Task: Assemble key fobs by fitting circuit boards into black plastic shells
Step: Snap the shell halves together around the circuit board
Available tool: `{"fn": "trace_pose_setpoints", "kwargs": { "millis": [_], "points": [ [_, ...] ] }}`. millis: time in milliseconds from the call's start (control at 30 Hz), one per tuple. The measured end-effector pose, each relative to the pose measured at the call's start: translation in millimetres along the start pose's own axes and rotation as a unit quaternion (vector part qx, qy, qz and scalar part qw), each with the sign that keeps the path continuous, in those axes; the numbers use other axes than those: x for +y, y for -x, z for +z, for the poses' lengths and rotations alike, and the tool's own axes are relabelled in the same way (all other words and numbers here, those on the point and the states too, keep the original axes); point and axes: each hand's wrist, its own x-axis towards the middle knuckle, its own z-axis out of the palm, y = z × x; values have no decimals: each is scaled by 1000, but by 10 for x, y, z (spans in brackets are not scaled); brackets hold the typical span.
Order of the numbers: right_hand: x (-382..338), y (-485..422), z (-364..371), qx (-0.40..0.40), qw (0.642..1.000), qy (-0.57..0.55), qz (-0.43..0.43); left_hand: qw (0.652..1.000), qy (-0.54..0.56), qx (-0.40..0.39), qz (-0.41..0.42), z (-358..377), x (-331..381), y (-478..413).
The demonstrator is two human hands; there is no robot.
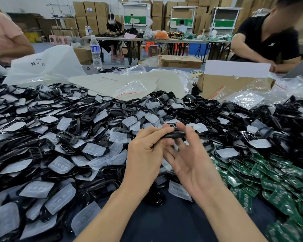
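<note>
Cardboard cartons are standing stacked along the back wall of a storeroom, with three white shelf racks in front of them and a far table where one person is sitting. A dark blue cloth is covering the near bench. Black shells and clear button pads are lying across it in a heap (far too many to count), and green circuit boards are piling up at the right. One water bottle is standing at the bench's far side, its blue label too blurred to read, beside a white bag bearing handwriting I cannot make out. One cardboard box is sitting open further right. Both hands are meeting above the heap, clamped on a single black shell. The left hand is curling its fingers round the near end. The right hand is lying palm up, thumb over the shell's top and fingers spread beneath.
</note>
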Motion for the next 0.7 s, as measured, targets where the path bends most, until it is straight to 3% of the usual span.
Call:
{"fn": "trace_pose_setpoints", "kwargs": {
  "millis": [167,333,533,700],
  "points": [
    [48,-13,-30,57,986,144,-64,999,7,-28,-19,-33,32,3],
    [28,-18,-87,115,972,197,-56,997,21,-56,-47,-58,46,3],
    [9,-31,-101,131,965,219,-54,991,77,-41,-101,-59,62,-15],
    [-69,-30,-146,141,977,161,-24,993,-46,-104,33,-74,68,6]
  ]
}}
